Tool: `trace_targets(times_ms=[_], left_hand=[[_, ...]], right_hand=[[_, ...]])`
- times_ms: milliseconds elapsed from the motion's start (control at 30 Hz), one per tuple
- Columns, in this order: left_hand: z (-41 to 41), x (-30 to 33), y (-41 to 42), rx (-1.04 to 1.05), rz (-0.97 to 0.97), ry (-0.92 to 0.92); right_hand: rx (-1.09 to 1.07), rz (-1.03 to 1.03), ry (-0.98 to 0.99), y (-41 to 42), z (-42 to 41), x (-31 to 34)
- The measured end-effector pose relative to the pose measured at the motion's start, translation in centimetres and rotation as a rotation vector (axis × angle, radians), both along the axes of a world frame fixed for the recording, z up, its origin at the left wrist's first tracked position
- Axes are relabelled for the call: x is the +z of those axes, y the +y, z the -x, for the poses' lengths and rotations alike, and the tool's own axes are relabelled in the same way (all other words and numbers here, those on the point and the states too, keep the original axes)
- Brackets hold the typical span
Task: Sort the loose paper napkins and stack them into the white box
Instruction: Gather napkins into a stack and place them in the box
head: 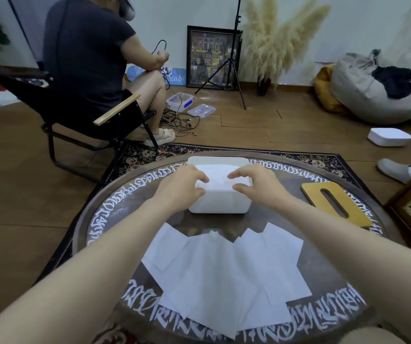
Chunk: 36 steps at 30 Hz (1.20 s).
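Hands met over the open white rectangular plastic box (218, 202) at the far middle of the round dark glass-topped table (115, 207), where you were settling a stack of white paper napkins (218, 178) that stood proud of the rim. Your left hand (183, 181) curled its fingers onto the stack's left edge and your right hand (254, 182) pinched at its right edge with thumb and forefinger narrowly apart; whether either hand fully gripped the paper could not be told. Holding both sides at once likely kept the sheets square as they went down.

Nearer you, the remaining loose white paper napkins (224, 276) lay fanned and overlapping across the near half of the table, within easy reach for the next batch. The job looked partly done, with that spread not yet stacked.

The flat tan wooden lid with an oval slot (333, 202) lay to the right of the box, well apart from it, presumably set aside so the opening stayed free.

White calligraphic lettering (249, 316) ringed the tabletop; none of it could be read. On the floor to the far left, a blue painted board (174, 75) behind a seated person (88, 58) showed letters that seemed to read "ead".
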State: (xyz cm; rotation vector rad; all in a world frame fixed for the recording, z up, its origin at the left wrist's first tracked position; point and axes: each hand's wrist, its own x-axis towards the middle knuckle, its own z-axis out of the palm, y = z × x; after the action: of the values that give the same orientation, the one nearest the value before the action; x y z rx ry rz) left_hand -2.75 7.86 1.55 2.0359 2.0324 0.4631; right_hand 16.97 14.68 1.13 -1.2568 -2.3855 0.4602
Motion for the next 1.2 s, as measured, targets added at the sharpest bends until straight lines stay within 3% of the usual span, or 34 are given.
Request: trace_targets(times_ms=[167,633,1000,1200], left_hand=[[-0.8,0.4,-4.7,-0.02,0.081,0.163],[-1.7,-3.3,-15.1,-0.096,0.211,0.426],[-0.4,-5.8,-17.2,-0.103,0.273,0.457],[0.3,-6.5,-17.4,-0.107,0.295,0.408]], right_hand=[[0.029,-0.057,-0.217,-4.2,-1.2,0.3],[0.115,0.065,-0.544,-13.5,-3.1,-3.3],[-0.024,0.425,-0.378,-14.1,1.2,-6.0],[-0.097,0.476,-0.325,-13.8,4.5,-6.5]])
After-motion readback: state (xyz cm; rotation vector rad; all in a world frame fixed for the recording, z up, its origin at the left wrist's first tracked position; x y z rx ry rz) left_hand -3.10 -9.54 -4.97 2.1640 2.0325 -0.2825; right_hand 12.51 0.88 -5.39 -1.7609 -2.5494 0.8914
